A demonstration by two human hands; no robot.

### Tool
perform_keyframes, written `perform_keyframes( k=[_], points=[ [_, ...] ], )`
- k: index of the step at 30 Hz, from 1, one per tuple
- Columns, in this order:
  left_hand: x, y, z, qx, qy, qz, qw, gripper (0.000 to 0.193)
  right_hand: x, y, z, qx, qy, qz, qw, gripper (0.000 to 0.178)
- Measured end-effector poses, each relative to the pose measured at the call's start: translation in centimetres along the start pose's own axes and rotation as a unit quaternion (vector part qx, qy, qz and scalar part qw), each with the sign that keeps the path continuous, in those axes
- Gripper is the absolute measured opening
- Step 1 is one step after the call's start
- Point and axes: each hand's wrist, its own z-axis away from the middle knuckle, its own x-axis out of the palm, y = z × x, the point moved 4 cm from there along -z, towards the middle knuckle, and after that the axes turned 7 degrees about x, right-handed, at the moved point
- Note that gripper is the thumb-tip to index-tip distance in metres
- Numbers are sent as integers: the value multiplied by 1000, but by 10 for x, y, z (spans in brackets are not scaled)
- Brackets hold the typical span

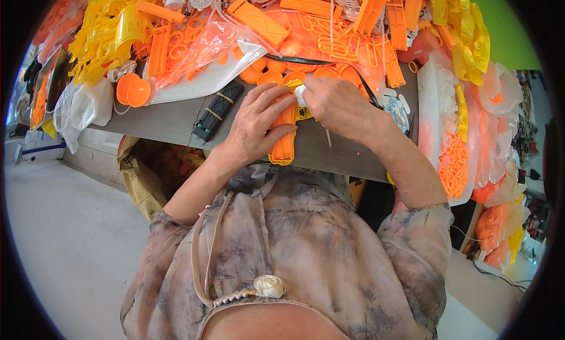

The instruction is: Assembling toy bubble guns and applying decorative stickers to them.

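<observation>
Orange-and-yellow casing (282,148) sits at the grey table's (347,158) near edge, its long axis running near to far, far end leaning slightly right. Left of it lies a black block (216,115); the left hand (254,125) clasps the casing; the right hand (341,107) pinches a white piece (301,97) at its far end.

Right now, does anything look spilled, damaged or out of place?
Nothing looks plainly spilled or damaged. Slightly odd: a black block bound with bands lies slantwise left of the left hand, and a tiny reddish speck, too small to identify, sits on the table right of the orange casing. The orange parts beyond lie jumbled.
</observation>
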Motion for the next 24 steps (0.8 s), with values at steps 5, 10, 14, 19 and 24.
perform_keyframes(
  k=[5, 10, 14, 19, 24],
  points=[
    [0, 3, -2, 9, 0, 4, 1000, 52, 6, -2, 7, -51, 50, 40, 997, 7],
    [0, 2, -2, 18, 4, 7, 1000, 51, 5, -2, 9, -38, 64, 43, 996, 9],
    [-1, 3, -3, 12, 15, 14, 1000, 58, 8, 7, 19, 12, 92, -26, 995, 10],
    [-10, 4, 5, -22, 30, -2, 999, 67, -16, -7, 50, 146, 272, -184, 933, 19],
    [-10, 9, 9, -28, -13, 1, 1000, 69, 4, -37, 94, 249, 278, -260, 891, 22]
  ],
)
